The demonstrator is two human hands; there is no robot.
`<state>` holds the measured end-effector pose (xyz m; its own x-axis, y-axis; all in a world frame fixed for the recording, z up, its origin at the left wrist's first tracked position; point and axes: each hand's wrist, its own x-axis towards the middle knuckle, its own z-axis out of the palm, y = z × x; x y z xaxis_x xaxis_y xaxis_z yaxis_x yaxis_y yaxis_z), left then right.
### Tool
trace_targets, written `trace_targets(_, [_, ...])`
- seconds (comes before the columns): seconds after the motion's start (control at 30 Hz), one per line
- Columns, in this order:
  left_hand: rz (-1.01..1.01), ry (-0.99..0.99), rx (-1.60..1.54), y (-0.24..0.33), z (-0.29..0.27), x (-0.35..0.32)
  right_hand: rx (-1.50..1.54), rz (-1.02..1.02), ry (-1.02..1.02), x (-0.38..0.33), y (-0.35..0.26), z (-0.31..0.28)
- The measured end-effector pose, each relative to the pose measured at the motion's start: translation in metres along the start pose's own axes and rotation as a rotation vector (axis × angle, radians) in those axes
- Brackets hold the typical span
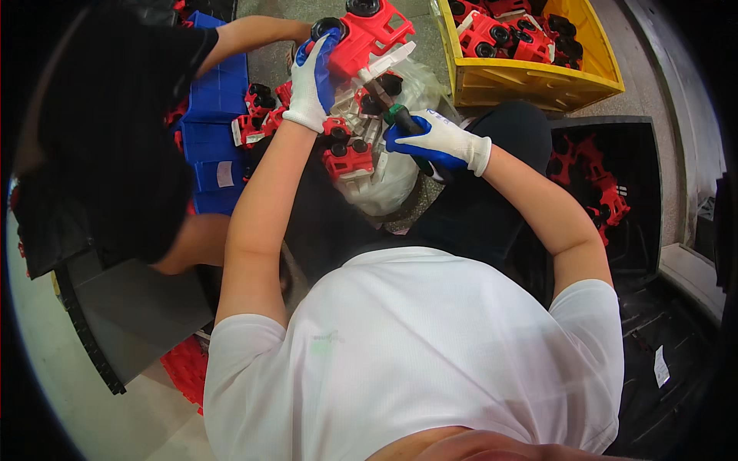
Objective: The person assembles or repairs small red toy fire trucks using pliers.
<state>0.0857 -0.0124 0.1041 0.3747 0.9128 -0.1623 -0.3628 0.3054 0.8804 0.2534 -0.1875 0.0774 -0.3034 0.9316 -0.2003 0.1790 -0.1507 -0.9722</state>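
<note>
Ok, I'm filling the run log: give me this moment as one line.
left hand: holds red toy truck | right hand: green-handled screwdriver | nearby: yellow crate, plastic bag of trucks

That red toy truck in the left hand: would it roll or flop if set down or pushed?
The red toy truck looks like rigid moulded plastic, so probably stiff and light for its size. Its black wheels suggest it may roll if pushed. The left hand grips it near a wheel while the right hand holds a green-handled screwdriver against it.
</note>
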Motion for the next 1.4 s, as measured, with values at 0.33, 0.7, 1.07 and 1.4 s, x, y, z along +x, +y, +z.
trace_targets(0.33, [-0.062,-0.011,-0.086,-0.025,-0.014,0.009,-0.113,0.141,0.122,0.010,0.010,0.022])
trace_targets(0.7, [-0.139,0.141,0.537,-0.034,-0.080,0.061,0.514,-0.364,0.356,0.018,0.010,-0.112])
trace_targets(1.07, [-1.137,-0.003,0.131,-0.244,-0.193,0.161,0.514,0.106,0.417,0.050,-0.014,-0.101])
trace_targets(1.4, [-0.480,0.184,0.366,-0.248,-0.141,0.111,0.468,0.075,0.313,0.107,-0.013,-0.102])
